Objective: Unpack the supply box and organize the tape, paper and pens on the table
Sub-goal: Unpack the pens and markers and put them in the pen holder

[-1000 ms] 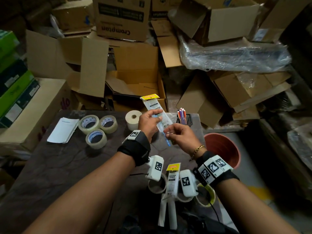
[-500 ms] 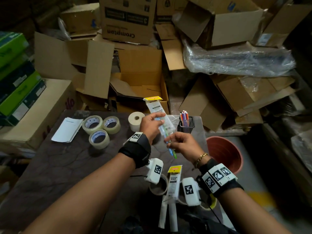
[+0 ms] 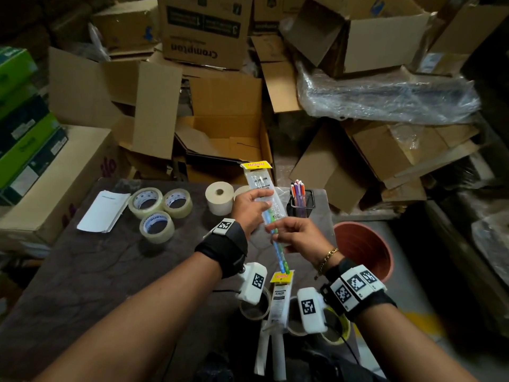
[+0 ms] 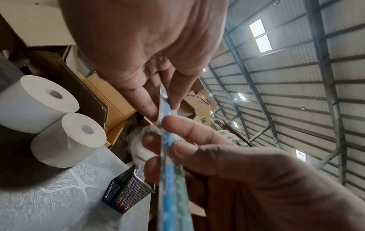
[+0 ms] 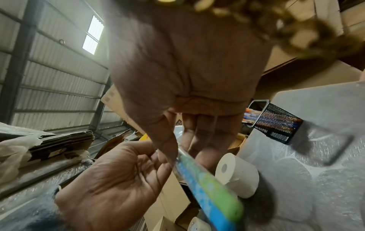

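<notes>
the left hand point(image 3: 252, 208) grips the clear pen packet point(image 3: 261, 186); the right hand point(image 3: 298, 234) pinches two pens point(image 3: 279, 256), blue and green, half out, long axis running back toward the wearer. the mesh pen holder point(image 3: 301, 204) stands just beyond, nearer the right hand. only the head view shows the packet's yellow header.

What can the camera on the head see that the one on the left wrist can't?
Only the head view shows the three tape rolls, the white paper and the pen pack's yellow header. Only the left wrist view shows the corrugated roof. Both show the left hand holding the pack, the right hand pinching the blue and green pens, and the mesh pen holder.
</notes>
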